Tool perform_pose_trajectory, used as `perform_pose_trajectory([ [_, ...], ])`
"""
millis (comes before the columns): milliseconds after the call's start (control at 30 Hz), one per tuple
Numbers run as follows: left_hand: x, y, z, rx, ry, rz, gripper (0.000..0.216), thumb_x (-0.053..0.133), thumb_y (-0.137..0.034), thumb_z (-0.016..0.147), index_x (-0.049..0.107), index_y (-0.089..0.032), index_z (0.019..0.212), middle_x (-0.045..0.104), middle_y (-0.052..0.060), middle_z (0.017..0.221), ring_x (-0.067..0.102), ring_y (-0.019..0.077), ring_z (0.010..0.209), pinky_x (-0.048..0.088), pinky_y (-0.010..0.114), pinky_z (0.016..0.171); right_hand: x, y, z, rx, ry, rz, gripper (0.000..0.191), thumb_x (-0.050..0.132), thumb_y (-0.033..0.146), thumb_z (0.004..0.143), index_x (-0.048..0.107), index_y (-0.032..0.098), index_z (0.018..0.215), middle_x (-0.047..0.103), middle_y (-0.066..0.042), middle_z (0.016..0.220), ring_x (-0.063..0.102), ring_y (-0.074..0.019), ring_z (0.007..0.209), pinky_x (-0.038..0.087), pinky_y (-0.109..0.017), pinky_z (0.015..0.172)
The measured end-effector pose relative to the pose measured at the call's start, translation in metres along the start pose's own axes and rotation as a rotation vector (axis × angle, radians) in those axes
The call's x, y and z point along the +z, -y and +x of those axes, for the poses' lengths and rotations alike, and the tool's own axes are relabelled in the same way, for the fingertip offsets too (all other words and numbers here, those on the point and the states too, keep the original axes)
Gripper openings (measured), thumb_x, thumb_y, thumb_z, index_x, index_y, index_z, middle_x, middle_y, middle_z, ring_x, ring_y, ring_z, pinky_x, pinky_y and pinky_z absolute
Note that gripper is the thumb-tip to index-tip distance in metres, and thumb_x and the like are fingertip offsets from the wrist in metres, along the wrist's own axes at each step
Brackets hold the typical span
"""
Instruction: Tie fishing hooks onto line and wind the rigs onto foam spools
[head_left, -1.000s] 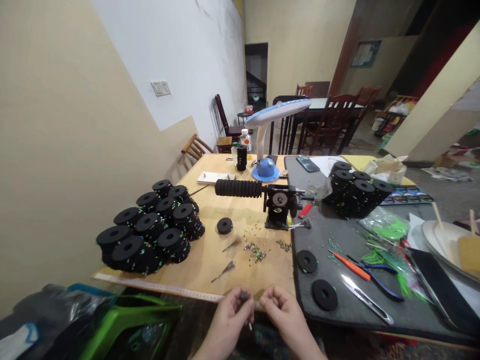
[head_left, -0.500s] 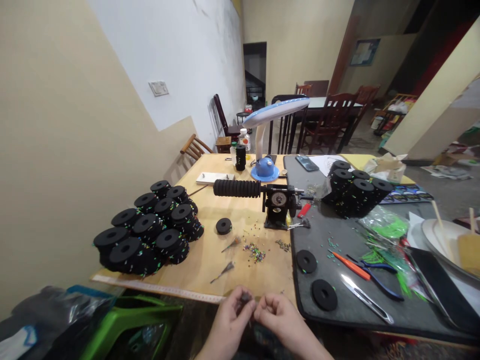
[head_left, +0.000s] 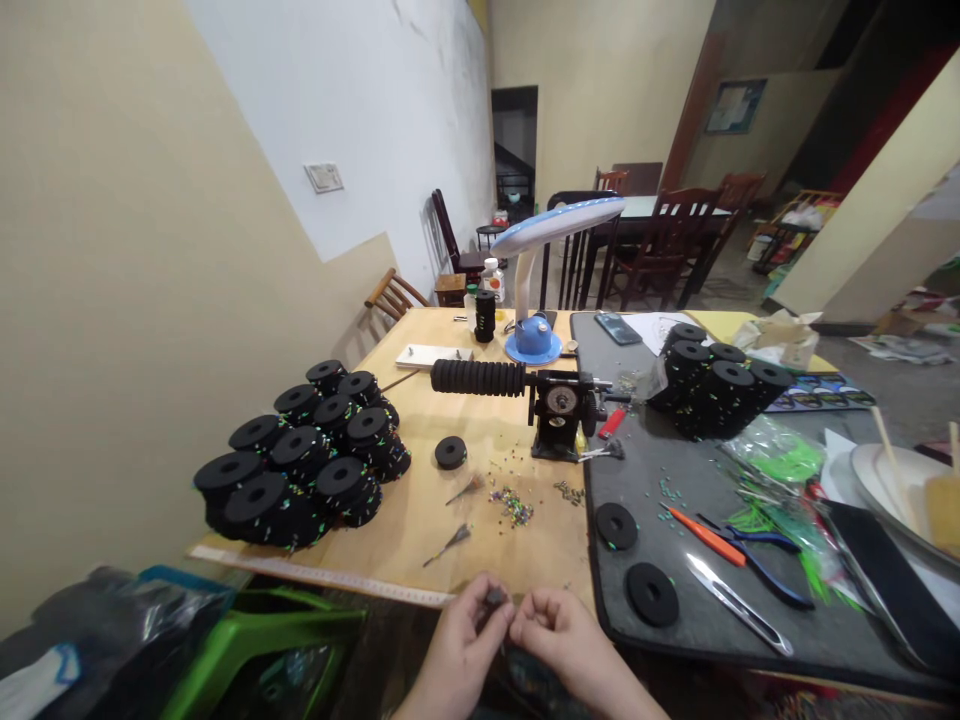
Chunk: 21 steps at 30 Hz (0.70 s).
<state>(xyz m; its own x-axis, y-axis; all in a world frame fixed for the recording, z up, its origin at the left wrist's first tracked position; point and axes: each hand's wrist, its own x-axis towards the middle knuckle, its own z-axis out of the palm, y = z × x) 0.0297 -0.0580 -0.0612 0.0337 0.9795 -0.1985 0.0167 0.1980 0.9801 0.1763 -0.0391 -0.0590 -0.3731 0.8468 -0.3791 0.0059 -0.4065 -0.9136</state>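
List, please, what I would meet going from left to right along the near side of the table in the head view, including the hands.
White marked strip → left hand → right hand → nearest black ring → silver metal tool → dark flat slab.

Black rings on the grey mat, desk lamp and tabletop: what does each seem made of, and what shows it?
Black rings: probably foam or rubber; matte, soft-looking surface.
Desk lamp: likely glossy plastic; smooth, shiny blue-and-white body.
Tabletop: apparently smooth wood or wood-look board; warm tan color.
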Motion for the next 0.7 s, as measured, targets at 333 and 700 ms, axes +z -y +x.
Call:
perform_pose_trajectory([
  [333, 0.0001, -0.0031, -0.0048, 0.072, 0.041, 0.120, 0.021, 0.063, -0.036, 0.084, 0.058, -0.018, 0.074, 0.054, -0.001, 0.068, 0.052, 0.0163, 0.068, 0.042, 0.023, 0.065, -0.0025, 0.0050, -0.0036, 0.003, -0.024, 0.031, 0.040, 0.076, 0.050, 0.062, 0.050, 0.019, 0.056, 0.040, 0.009, 0.050, 0.027, -0.0081, 0.049, 0.019, -0.023, 0.050],
  [700, -0.0052, -0.0063, -0.0073, 0.147, 0.094, 0.285, 0.021, 0.055, -0.032, 0.089, 0.058, -0.019, 0.074, 0.054, 0.000, 0.066, 0.050, 0.0162, 0.065, 0.038, 0.023, 0.061, -0.0044, -0.0038, 0.0020, -0.049, -0.055, 0.052, 0.040, 0.074, 0.053, 0.064, 0.050, 0.021, 0.063, 0.037, 0.011, 0.047, 0.027, -0.0071, 0.045, 0.018, -0.021, 0.046],
])
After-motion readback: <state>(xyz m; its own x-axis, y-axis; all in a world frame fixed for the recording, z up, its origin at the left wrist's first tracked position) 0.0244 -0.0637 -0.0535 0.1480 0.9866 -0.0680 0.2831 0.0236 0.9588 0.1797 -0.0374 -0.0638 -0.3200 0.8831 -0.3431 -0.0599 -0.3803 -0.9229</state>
